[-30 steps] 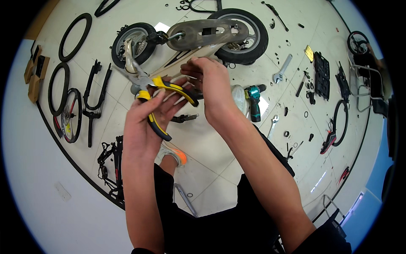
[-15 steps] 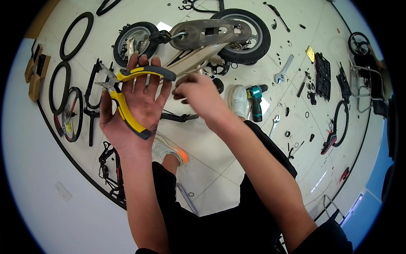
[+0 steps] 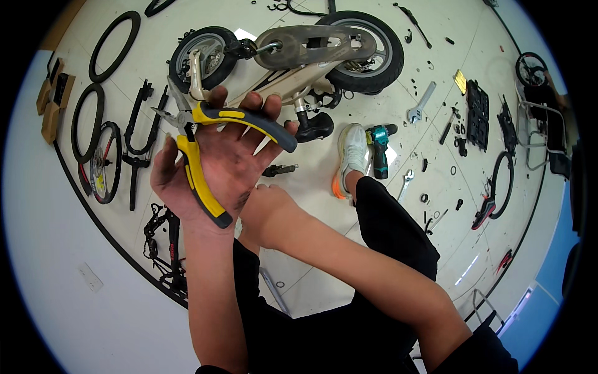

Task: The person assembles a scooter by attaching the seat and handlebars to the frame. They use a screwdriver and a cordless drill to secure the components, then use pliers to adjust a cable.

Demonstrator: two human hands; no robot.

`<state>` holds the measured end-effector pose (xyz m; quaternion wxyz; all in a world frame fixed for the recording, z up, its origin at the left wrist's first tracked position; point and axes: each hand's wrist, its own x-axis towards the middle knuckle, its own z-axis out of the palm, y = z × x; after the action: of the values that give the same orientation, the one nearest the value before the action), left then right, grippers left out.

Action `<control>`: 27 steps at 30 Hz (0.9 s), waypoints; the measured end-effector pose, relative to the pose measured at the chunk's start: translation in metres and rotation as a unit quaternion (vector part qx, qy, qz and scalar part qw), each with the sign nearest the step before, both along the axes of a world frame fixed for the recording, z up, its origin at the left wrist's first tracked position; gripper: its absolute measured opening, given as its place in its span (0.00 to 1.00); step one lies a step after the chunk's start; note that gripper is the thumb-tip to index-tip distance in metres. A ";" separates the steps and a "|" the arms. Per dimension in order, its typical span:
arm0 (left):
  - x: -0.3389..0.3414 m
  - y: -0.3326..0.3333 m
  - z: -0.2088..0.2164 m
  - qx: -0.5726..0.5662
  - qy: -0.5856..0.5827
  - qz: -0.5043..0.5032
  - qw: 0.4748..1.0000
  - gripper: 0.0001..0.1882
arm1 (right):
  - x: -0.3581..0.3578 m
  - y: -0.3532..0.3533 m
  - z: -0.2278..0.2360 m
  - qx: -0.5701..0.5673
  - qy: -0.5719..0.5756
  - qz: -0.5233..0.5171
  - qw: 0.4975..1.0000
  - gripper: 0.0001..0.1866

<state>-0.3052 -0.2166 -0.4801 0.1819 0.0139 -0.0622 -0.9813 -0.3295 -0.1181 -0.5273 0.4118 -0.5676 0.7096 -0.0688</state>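
Observation:
My left hand (image 3: pixel 221 165) is raised palm up with yellow-and-black pliers (image 3: pixel 202 149) lying across it. The handles are spread apart and the jaws point up-left. My right hand (image 3: pixel 271 215) sits just below and right of my left wrist; its fingers are hidden behind the left hand. Beyond both hands a small beige bike (image 3: pixel 299 59) with two black-tyred wheels lies on its side on the pale tiled floor.
A teal power drill (image 3: pixel 379 148) lies beside my white shoe (image 3: pixel 352 149). A wrench (image 3: pixel 422 103), a black parts tray (image 3: pixel 476 112) and small loose parts lie to the right. Tyres (image 3: pixel 112 45), a wheel (image 3: pixel 103 163) and a black frame (image 3: pixel 163 249) lie at left.
My left hand pulled back from the bike with the pliers and opened flat, palm up. My right hand left the bike and dropped down beside my left wrist.

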 end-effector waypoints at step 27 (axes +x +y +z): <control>-0.001 -0.022 -0.060 0.054 0.171 -0.122 0.976 0.25 | 0.013 -0.002 -0.015 -0.008 -0.051 -0.024 0.998 0.13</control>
<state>-0.3062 -0.2387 -0.5399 0.0681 -0.1519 0.0215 -0.9858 -0.3166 -0.1202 -0.5419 0.4411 -0.5496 0.7004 -0.1133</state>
